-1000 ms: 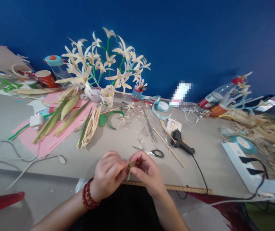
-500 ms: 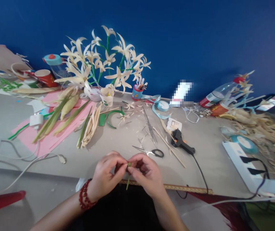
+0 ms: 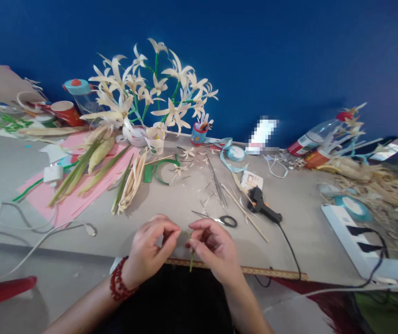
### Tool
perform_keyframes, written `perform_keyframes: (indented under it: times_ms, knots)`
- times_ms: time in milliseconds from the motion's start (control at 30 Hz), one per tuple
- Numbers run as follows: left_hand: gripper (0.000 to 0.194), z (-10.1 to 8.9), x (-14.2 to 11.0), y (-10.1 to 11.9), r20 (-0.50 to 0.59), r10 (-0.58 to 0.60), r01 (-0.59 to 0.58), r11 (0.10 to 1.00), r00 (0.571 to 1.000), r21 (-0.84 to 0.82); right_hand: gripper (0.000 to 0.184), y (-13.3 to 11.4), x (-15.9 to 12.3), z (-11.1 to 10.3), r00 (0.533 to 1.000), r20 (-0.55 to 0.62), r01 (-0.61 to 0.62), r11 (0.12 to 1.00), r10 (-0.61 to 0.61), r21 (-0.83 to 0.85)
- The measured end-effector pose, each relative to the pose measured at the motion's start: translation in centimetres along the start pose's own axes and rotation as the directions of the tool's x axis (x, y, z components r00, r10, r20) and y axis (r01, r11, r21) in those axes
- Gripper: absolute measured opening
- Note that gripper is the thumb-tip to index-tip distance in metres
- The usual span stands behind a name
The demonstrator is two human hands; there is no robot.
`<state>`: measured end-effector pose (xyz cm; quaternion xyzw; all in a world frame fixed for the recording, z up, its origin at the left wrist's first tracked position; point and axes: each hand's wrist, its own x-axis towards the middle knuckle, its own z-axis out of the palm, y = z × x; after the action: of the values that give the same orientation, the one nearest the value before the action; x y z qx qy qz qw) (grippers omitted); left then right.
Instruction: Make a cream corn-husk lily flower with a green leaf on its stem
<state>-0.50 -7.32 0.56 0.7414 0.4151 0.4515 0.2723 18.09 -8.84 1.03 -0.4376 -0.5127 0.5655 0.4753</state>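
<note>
Strip; pinched in right hand, end hanging below; left hand: grip unclear

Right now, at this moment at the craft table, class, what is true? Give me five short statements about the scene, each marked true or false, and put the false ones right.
1. The right hand holds a thin green strip. True.
2. The scissors stand in a paper cup. False: they lie on the table.
3. White flowers on green stems stand in front of a blue wall. True.
4. The red bead bracelet is on the right wrist. False: it is on the left wrist.
5. The glue gun lies on the table. True.
</note>
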Motion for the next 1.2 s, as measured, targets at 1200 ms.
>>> perform_keyframes:
  times_ms: [1200]
  knots:
    - [0.012,-0.2,0.3,0.9,0.147,-0.183,0.187,0.982,0.972,-0.013,0.015,0.2,0.1,0.2,0.903,-0.001,0.342,0.720,-0.430,-0.603]
